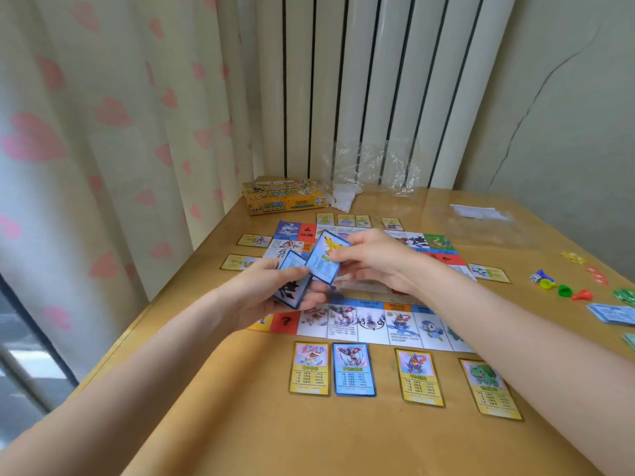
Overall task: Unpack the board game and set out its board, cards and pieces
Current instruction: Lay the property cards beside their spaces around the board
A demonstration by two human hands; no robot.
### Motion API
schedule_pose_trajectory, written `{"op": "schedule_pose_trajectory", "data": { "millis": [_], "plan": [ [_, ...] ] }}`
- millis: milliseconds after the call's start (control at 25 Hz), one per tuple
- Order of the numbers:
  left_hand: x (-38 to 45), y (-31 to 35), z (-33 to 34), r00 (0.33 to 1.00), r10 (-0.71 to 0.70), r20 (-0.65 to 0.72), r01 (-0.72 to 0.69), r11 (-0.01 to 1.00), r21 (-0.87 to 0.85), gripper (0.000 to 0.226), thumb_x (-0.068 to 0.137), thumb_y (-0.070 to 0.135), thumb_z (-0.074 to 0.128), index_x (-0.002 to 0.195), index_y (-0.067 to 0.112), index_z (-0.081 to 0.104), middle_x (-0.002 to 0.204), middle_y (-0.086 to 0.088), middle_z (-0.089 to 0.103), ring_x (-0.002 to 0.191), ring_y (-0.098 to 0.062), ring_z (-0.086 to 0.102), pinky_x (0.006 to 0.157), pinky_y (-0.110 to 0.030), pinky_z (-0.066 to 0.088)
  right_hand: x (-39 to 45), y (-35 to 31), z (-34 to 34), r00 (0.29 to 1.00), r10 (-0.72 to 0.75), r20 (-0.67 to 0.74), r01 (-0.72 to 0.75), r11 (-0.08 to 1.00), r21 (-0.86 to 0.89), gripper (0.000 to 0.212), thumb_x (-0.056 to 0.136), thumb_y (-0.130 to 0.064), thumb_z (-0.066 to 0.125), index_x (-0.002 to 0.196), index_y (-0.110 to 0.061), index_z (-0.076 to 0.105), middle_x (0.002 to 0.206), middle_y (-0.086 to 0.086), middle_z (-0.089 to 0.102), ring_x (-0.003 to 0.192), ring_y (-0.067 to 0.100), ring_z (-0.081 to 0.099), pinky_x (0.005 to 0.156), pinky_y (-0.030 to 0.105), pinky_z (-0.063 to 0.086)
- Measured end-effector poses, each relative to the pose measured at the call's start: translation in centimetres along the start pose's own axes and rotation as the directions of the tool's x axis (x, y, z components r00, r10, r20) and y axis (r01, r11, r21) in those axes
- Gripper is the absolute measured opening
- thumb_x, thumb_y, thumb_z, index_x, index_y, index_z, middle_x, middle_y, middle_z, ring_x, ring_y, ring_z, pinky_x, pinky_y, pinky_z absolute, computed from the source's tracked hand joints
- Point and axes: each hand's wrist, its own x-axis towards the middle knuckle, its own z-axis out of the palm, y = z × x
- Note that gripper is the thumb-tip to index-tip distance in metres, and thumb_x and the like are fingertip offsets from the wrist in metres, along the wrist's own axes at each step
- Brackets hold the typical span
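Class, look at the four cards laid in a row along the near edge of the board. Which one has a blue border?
The second card from the left. Its border is blue, while the first card, third card and fourth card all have yellow borders.

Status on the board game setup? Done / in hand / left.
Done: board unfolded on the table; box set aside; pawns and dice out at right; cards laid along the board's edges, four on the near side.
In hand: left hand holds blue cards; right hand pinches one blue card.
Left: placing those held cards.
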Motion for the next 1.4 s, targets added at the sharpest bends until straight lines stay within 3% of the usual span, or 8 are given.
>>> {"op": "schedule_pose_trajectory", "data": {
  "millis": [160, 320, 440, 560, 800, 1000, 1160, 1400],
  "plan": [
    [-0.1, 0.9, -3.2, 0.991, 0.07, -0.11, -0.072, 0.997, -0.022, 0.019, 0.092, 0.01, 0.054, 0.11, 0.004, 0.058, 0.087, -0.012, 0.072, 0.065, -0.015, 0.071, 0.054, -0.02, 0.057, 1.7, -0.9, 2.0, 0.995, -0.057, 0.084, 0.058, 0.998, -0.002, 0.026, 0.084, -0.004, 0.065, 0.107, -0.005, 0.055, 0.084, 0.012, 0.067, 0.062, 0.015, 0.061, 0.053, 0.021, 0.049],
    [0.3, 1.7, -4.8, 0.949, 0.215, -0.232, -0.153, 0.953, 0.26, 0.012, 0.082, 0.007, 0.067, 0.094, 0.007, 0.064, 0.059, 0.001, 0.066, 0.045, -0.002, 0.058, 0.047, -0.013, 0.047, 2.8, -1.4, 4.6, 0.986, -0.113, 0.121, 0.107, 0.993, 0.053, 0.036, 0.082, 0.001, 0.065, 0.114, 0.0, 0.049, 0.087, 0.014, 0.064, 0.053, 0.015, 0.062, 0.048, 0.019, 0.052],
    [0.9, 3.5, -6.6, 0.909, 0.314, -0.276, -0.075, 0.772, 0.631, 0.017, 0.08, 0.003, 0.069, 0.069, 0.009, 0.057, 0.035, 0.008, 0.053, 0.028, 0.0, 0.045, 0.035, -0.009, 0.036, 4.3, -2.7, 5.9, 0.932, -0.338, 0.133, 0.363, 0.862, -0.355, 0.025, 0.082, -0.004, 0.067, 0.105, -0.008, 0.058, 0.082, 0.0, 0.061, 0.058, 0.01, 0.06, 0.053, 0.021, 0.051],
    [1.6, 4.9, -8.1, 0.89, 0.351, -0.29, -0.043, 0.699, 0.714, 0.009, 0.079, 0.0, 0.068, 0.082, 0.001, 0.06, 0.039, 0.005, 0.055, 0.027, 0.001, 0.046, 0.033, -0.01, 0.038, 5.5, -4.0, 7.6, 0.901, -0.407, 0.15, 0.418, 0.725, -0.546, 0.008, 0.078, -0.012, 0.073, 0.081, -0.01, 0.066, 0.067, -0.005, 0.06, 0.058, 0.005, 0.055, 0.057, 0.017, 0.044],
    [2.9, 3.4, -10.8, 0.777, 0.384, -0.499, -0.064, 0.836, 0.545, 0.014, 0.076, 0.001, 0.07, 0.071, 0.008, 0.058, 0.043, 0.002, 0.059, 0.035, -0.005, 0.053, 0.042, -0.013, 0.045, 7.6, -2.0, 11.3, 0.989, -0.125, 0.075, 0.145, 0.907, -0.396, 0.009, 0.077, -0.006, 0.073, 0.083, 0.0, 0.068, 0.072, 0.011, 0.063, 0.059, 0.017, 0.057, 0.059, 0.026, 0.049],
    [2.7, 2.4, -9.7, 0.866, 0.241, -0.439, -0.069, 0.925, 0.373, 0.019, 0.09, 0.023, 0.059, 0.085, 0.004, 0.059, 0.064, -0.008, 0.068, 0.043, -0.007, 0.058, 0.042, -0.015, 0.045, 8.3, -1.6, 12.9, 0.974, -0.212, 0.079, 0.214, 0.744, -0.633, 0.024, 0.076, -0.015, 0.075, 0.094, -0.001, 0.069, 0.101, 0.013, 0.065, 0.093, 0.026, 0.061, 0.067, 0.027, 0.041],
    [2.3, 2.3, -9.1, 0.964, -0.016, -0.267, -0.041, 0.977, -0.207, 0.044, 0.096, 0.039, 0.037, 0.089, 0.001, 0.058, 0.066, -0.013, 0.07, 0.049, -0.015, 0.061, 0.046, -0.018, 0.042, 8.4, -1.5, 13.1, 0.969, -0.235, 0.071, 0.215, 0.676, -0.705, 0.012, 0.08, -0.011, 0.069, 0.08, -0.005, 0.059, 0.086, 0.008, 0.056, 0.09, 0.028, 0.057, 0.065, 0.029, 0.041],
    [2.0, 2.2, -7.8, 0.99, 0.014, -0.144, -0.057, 0.95, -0.306, 0.032, 0.091, 0.015, 0.027, 0.095, -0.002, 0.054, 0.078, -0.018, 0.07, 0.066, -0.022, 0.063, 0.056, -0.024, 0.05, 6.5, -1.7, 8.3, 0.97, -0.244, 0.009, 0.239, 0.939, -0.248, 0.021, 0.094, -0.018, 0.053, 0.089, -0.001, 0.065, 0.075, 0.006, 0.062, 0.063, 0.013, 0.055, 0.059, 0.024, 0.048]
  ]
}}
